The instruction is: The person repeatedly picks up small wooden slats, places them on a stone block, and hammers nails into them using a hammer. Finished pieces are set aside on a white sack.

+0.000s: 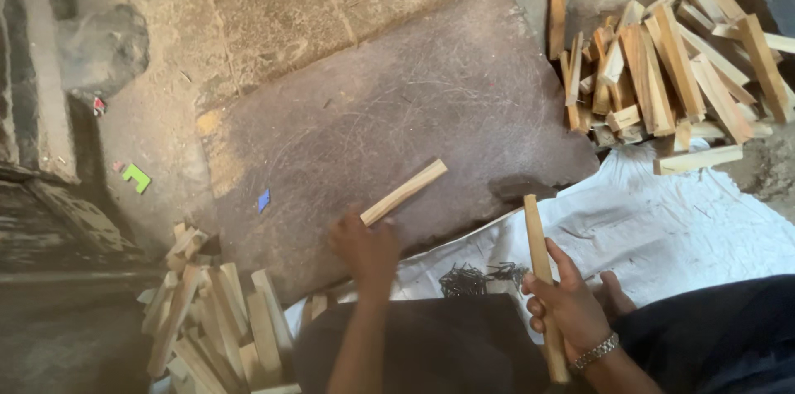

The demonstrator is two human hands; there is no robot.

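Closest to me, my right hand (571, 307) wraps its fingers around an upright wooden stick (542, 278) over the white sheet (679, 228). My left hand (364, 249) grips a second stick (404, 191) lying on the stone slab's (414, 104) near edge.

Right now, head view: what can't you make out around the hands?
- Lower end of the wooden stick in the right hand: cut off near the bottom edge.
- Left hand grip on the short wooden stick: fingers hidden beneath the hand.
- Small dark nails on the white sheet: too small to count.
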